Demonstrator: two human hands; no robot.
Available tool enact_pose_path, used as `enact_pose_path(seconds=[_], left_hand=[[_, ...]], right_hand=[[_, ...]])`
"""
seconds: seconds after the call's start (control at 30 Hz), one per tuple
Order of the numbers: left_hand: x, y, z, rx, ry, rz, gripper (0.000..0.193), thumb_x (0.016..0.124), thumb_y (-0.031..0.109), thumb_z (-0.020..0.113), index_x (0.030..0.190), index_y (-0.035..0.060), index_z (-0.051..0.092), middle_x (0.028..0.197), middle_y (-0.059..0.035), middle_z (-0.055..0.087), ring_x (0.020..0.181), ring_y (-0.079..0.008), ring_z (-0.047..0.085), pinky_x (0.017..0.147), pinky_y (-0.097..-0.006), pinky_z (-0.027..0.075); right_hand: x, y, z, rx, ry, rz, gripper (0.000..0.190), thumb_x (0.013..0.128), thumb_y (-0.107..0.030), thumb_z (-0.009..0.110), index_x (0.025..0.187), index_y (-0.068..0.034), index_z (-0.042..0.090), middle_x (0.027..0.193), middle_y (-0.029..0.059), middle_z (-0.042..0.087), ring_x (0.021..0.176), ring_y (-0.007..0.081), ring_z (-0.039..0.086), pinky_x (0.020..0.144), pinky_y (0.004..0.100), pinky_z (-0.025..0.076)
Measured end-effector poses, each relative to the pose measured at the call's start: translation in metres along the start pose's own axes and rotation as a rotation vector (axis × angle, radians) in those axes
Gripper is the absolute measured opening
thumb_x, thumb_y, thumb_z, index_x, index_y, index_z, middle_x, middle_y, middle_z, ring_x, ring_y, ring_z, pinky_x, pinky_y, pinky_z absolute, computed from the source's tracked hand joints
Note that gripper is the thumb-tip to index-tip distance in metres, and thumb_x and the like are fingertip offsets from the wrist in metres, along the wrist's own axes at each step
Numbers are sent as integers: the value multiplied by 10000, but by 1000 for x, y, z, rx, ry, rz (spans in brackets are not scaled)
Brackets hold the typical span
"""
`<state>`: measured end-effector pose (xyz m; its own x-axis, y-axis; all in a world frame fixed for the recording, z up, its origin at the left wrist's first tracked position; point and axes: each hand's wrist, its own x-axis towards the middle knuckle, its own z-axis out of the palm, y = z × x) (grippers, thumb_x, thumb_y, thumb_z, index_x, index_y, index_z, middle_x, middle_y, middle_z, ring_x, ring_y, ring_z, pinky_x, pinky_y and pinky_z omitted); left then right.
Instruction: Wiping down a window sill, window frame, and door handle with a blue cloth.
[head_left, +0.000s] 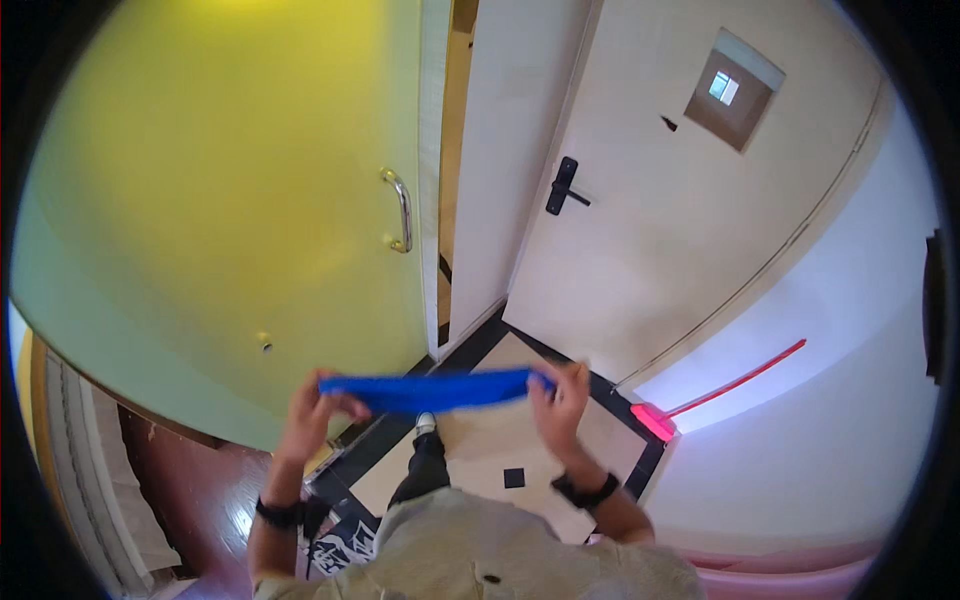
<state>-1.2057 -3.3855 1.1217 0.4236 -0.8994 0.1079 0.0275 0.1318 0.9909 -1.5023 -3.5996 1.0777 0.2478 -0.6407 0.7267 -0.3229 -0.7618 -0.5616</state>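
Observation:
A folded strip of blue cloth (439, 391) stretches level between my two hands, in front of my body. My left hand (319, 412) grips its left end. The right end is pinched in my right hand (559, 397). Whether the strip is a towel or some other fabric cannot be told. Each of my wrists wears a black band (589, 491). Below the cloth, my shoe (425, 423) rests on the tiled floor (487, 442).
A yellow-green door (225, 225) with a chrome handle (405, 214) fills the left. At right is a white door (615, 247) with a black lever handle (564, 187) and a small window (735, 90). A red broom (656, 422) leans against the right wall (787, 457).

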Motion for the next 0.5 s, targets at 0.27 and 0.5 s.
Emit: enact_pose_path(seconds=[0.27,0.5], left_hand=[[330,189,38,-139,145,520,277,1029,247,540,1147,-4,554,1015,-142,707,852,-243,707,761,-313,552],[561,178,96,703,554,1342,731,901,226,684,1467,-46,310,1546,-318,242,1435,-452,256,1183,-505,218]], right_hand=[[380,-14,78,595,420,142,254,925,-166,695,1087,26,656,833,3,561,707,102,517,625,225,424],[528,11,206,523,184,-195,547,992,-293,580,1419,2,408,1147,210,643,1071,299,622,1026,394,445]])
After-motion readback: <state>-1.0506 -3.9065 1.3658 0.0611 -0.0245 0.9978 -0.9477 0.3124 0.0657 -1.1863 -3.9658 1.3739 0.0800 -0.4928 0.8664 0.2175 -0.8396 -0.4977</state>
